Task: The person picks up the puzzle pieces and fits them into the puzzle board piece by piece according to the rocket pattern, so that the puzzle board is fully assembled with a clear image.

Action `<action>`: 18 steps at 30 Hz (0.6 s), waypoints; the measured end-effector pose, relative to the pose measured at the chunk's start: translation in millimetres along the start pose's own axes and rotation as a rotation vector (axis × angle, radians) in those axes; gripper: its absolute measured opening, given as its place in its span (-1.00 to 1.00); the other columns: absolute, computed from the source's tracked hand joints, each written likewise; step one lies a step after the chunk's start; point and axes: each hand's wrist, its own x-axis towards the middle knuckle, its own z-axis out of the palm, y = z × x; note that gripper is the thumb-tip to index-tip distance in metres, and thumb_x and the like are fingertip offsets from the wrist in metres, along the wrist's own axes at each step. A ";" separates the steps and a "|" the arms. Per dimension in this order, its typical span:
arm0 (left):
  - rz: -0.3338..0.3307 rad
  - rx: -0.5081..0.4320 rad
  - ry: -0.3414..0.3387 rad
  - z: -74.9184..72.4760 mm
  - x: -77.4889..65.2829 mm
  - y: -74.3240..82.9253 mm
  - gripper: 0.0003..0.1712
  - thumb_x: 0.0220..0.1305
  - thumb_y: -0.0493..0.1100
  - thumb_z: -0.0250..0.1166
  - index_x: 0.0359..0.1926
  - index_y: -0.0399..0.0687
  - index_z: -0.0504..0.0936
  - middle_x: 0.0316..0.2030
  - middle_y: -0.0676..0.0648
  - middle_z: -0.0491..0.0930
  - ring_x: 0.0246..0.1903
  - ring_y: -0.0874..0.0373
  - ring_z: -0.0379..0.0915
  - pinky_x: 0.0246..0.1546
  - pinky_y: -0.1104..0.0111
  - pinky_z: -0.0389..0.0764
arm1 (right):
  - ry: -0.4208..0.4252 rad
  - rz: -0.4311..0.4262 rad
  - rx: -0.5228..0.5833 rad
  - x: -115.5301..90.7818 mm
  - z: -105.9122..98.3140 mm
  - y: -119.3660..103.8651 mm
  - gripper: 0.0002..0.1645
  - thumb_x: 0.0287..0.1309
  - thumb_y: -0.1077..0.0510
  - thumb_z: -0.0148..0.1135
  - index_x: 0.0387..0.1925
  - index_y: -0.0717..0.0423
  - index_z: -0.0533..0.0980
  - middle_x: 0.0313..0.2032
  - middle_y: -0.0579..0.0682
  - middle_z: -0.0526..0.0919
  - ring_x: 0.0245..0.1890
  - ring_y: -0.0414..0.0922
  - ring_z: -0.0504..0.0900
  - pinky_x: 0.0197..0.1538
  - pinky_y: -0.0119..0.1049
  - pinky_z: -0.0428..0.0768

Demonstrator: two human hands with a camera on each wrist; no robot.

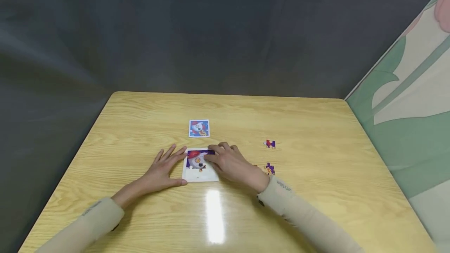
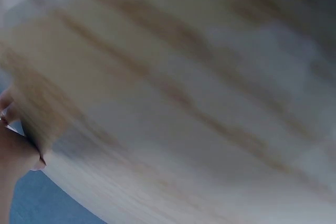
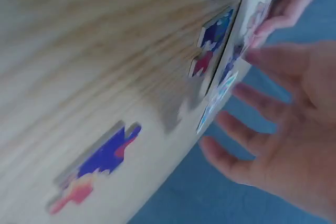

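Observation:
A square puzzle tray (image 1: 202, 177) with a white frame lies on the table, its upper part filled with joined jigsaw pieces (image 1: 197, 160) showing a white-faced character in a red hat. My left hand (image 1: 162, 170) is spread along the tray's left side, fingertips and thumb at its edge. From the right, my right hand (image 1: 230, 163) reaches over the tray, its fingertips pressing on the pieces near the upper right corner. In the right wrist view its fingers (image 3: 236, 135) look loosely extended. Part of the tray's right side is hidden under this hand.
Beyond the tray lies a small picture card (image 1: 199, 128) with a similar character. To the right are loose jigsaw pieces, one red and purple (image 1: 270, 144), another purple and orange (image 1: 269, 168). A dark curtain (image 1: 225, 34) hangs behind the wooden table (image 1: 309, 128).

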 end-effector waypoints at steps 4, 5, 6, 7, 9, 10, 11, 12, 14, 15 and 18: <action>-0.002 -0.010 -0.002 -1.1 -0.3 0.0 0.05 0.01 0.37 0.34 0.40 -0.07 0.25 0.49 -0.03 0.01 0.47 -0.15 -0.30 0.39 -0.16 -0.37 | -0.062 0.023 -0.069 9.3 4.6 -4.1 -0.61 0.40 0.11 0.02 0.18 -0.15 0.53 0.26 0.04 0.42 0.21 0.08 0.39 0.10 0.10 0.50; 0.001 -0.008 -0.001 -0.5 0.1 0.0 0.05 0.02 0.37 0.34 0.40 -0.07 0.25 0.49 -0.03 0.01 0.47 -0.15 -0.30 0.39 -0.17 -0.37 | -0.063 0.031 -0.059 9.2 5.1 -3.9 -0.61 0.40 0.12 0.02 0.19 -0.15 0.53 0.26 0.03 0.42 0.22 0.07 0.38 0.11 0.10 0.49; 0.002 -0.006 -0.001 -0.5 0.9 0.3 0.05 0.01 0.37 0.34 0.41 -0.07 0.25 0.49 -0.02 0.01 0.47 -0.15 -0.30 0.39 -0.16 -0.38 | -0.055 0.037 -0.040 8.6 4.5 -3.4 -0.61 0.39 0.12 0.03 0.18 -0.13 0.53 0.27 0.03 0.42 0.22 0.07 0.38 0.12 0.10 0.48; 0.003 -0.004 0.000 -0.5 1.7 0.5 0.05 0.01 0.38 0.34 0.41 -0.06 0.25 0.49 -0.02 0.00 0.47 -0.14 -0.30 0.39 -0.16 -0.38 | -0.044 0.042 -0.014 7.7 3.5 -2.4 -0.61 0.39 0.13 0.03 0.18 -0.12 0.53 0.27 0.03 0.41 0.23 0.07 0.37 0.13 0.11 0.47; 0.006 -0.002 -0.001 -0.8 3.8 0.9 0.06 0.02 0.39 0.33 0.41 -0.06 0.24 0.49 -0.01 -0.01 0.48 -0.13 -0.31 0.39 -0.15 -0.38 | -0.007 0.050 0.057 4.0 0.5 1.1 -0.62 0.38 0.14 0.05 0.18 -0.05 0.53 0.28 0.06 0.41 0.23 0.08 0.37 0.14 0.13 0.46; 0.008 -0.002 0.000 -0.9 4.7 1.3 0.06 0.02 0.39 0.32 0.41 -0.06 0.24 0.49 -0.01 0.00 0.48 -0.14 -0.31 0.39 -0.15 -0.39 | 0.021 0.053 0.093 0.8 -1.1 3.4 -0.62 0.36 0.15 0.08 0.17 -0.01 0.53 0.28 0.07 0.41 0.23 0.09 0.37 0.14 0.14 0.45; 0.010 -0.003 -0.003 -1.4 5.6 1.7 0.06 0.02 0.39 0.32 0.41 -0.07 0.24 0.49 -0.01 -0.01 0.48 -0.13 -0.31 0.39 -0.15 -0.39 | 0.051 0.055 0.125 -3.5 -2.9 5.6 -0.62 0.34 0.16 0.11 0.16 0.03 0.54 0.27 0.09 0.42 0.22 0.10 0.39 0.12 0.14 0.47; 0.011 -0.005 -0.006 -2.0 6.2 2.2 0.06 0.02 0.39 0.32 0.41 -0.07 0.24 0.49 -0.01 -0.01 0.48 -0.14 -0.31 0.39 -0.15 -0.39 | 0.082 0.061 0.149 -8.6 -4.4 7.7 -0.62 0.32 0.16 0.15 0.15 0.07 0.54 0.25 0.10 0.44 0.20 0.11 0.40 0.09 0.13 0.48; 0.012 -0.003 -0.011 -2.6 6.7 1.9 0.06 0.01 0.38 0.33 0.41 -0.08 0.24 0.49 -0.02 0.00 0.47 -0.15 -0.31 0.39 -0.16 -0.39 | 0.133 0.077 0.172 -20.4 -6.0 11.6 -0.60 0.25 0.16 0.23 0.12 0.12 0.55 0.18 0.12 0.49 0.12 0.11 0.46 0.02 0.09 0.54; 0.012 -0.001 -0.011 -3.1 6.8 1.4 0.06 0.01 0.38 0.33 0.41 -0.09 0.25 0.49 -0.03 0.00 0.47 -0.15 -0.31 0.39 -0.16 -0.39 | 0.145 0.088 0.177 -26.7 -6.4 12.7 -0.58 0.21 0.15 0.28 0.10 0.14 0.55 0.15 0.12 0.52 0.08 0.11 0.48 -0.02 0.06 0.55; 0.005 0.004 -0.017 -5.8 6.5 0.6 0.06 0.00 0.36 0.35 0.40 -0.09 0.25 0.49 -0.04 0.01 0.47 -0.16 -0.30 0.38 -0.17 -0.39 | 0.141 0.128 0.174 -43.0 -4.8 13.9 -0.51 0.10 0.04 0.39 0.04 0.15 0.57 0.06 0.09 0.57 -0.04 0.07 0.50 -0.12 -0.04 0.56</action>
